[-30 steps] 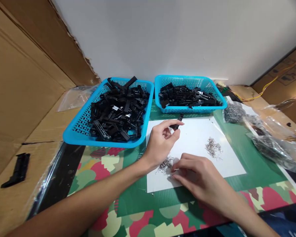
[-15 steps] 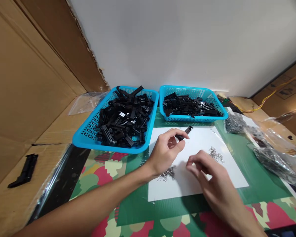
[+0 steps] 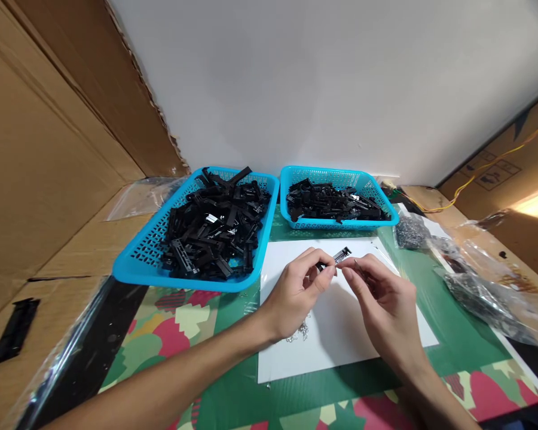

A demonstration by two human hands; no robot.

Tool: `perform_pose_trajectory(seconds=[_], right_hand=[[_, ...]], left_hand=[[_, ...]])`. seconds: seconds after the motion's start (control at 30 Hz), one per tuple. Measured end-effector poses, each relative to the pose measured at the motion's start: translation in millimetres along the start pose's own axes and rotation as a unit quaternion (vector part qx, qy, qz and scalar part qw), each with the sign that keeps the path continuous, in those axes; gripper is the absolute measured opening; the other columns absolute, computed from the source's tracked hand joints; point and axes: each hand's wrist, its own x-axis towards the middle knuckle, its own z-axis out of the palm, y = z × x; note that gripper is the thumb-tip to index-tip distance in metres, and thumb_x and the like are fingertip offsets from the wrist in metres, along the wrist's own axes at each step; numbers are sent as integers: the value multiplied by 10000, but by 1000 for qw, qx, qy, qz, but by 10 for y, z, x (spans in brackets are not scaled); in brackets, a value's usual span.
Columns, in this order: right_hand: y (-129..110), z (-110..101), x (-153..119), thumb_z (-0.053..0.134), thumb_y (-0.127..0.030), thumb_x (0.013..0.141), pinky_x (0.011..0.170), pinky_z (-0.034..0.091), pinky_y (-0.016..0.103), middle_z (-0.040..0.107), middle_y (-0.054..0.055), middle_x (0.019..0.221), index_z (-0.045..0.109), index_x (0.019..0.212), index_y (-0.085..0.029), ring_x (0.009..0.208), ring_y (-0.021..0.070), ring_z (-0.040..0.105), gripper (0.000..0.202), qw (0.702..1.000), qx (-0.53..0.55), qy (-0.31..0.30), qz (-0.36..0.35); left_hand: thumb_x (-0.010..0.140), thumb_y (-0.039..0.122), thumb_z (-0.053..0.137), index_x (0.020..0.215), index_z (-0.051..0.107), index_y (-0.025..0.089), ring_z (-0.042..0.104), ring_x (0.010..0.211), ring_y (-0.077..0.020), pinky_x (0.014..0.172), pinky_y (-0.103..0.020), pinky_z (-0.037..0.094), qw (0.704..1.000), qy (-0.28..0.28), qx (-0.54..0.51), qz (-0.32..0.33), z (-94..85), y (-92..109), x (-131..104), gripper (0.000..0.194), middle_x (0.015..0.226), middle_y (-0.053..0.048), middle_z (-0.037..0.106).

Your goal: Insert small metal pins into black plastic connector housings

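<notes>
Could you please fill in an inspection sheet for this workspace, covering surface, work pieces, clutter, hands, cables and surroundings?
Surface: white paper on a green mat.
Work pieces: black parts heaped in the left basket and right basket; small metal pieces on the paper near the left wrist.
Clutter: plastic bags at right; a loose black piece at far left.
Hands: left hand grips a black part; right hand has its fingertips close by, hold unclear.
Cables: yellow cable at right.
Surroundings: white wall behind; cardboard on both sides.
</notes>
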Motion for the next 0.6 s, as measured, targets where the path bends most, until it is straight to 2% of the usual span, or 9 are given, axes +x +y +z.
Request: perform_pose_trajectory(seconds=[0.17, 0.43, 0.6], right_hand=[[-12, -61, -13, 683, -381, 1013, 606, 396, 293, 635, 11, 820, 820, 1110, -272, 719, 151, 534, 201, 998, 52, -24, 28], [-8, -80, -16, 709, -387, 995, 649, 385, 306, 605, 21, 841, 817, 1189, -290, 773, 168, 527, 243, 993, 94, -61, 35], [23, -86, 4, 719, -406, 985, 646, 358, 298, 578, 18, 850, 824, 1172, -288, 754, 155, 467, 246, 976, 184, -91, 76]], left_hand=[[1085, 408, 532, 966, 592, 196, 428, 759, -133, 698, -271, 352, 1000, 14, -19, 0, 6, 9, 4, 250, 860, 23, 496], [1080, 385, 540, 909, 558, 185, 419, 751, -118, 682, -257, 343, 998, 27, -47, 16, 10, -21, 14, 264, 841, 30, 470], [1040, 384, 602, 887, 559, 180, 378, 682, -104, 613, -254, 304, 998, 19, -66, 14, -8, -26, 17, 259, 779, 44, 432]])
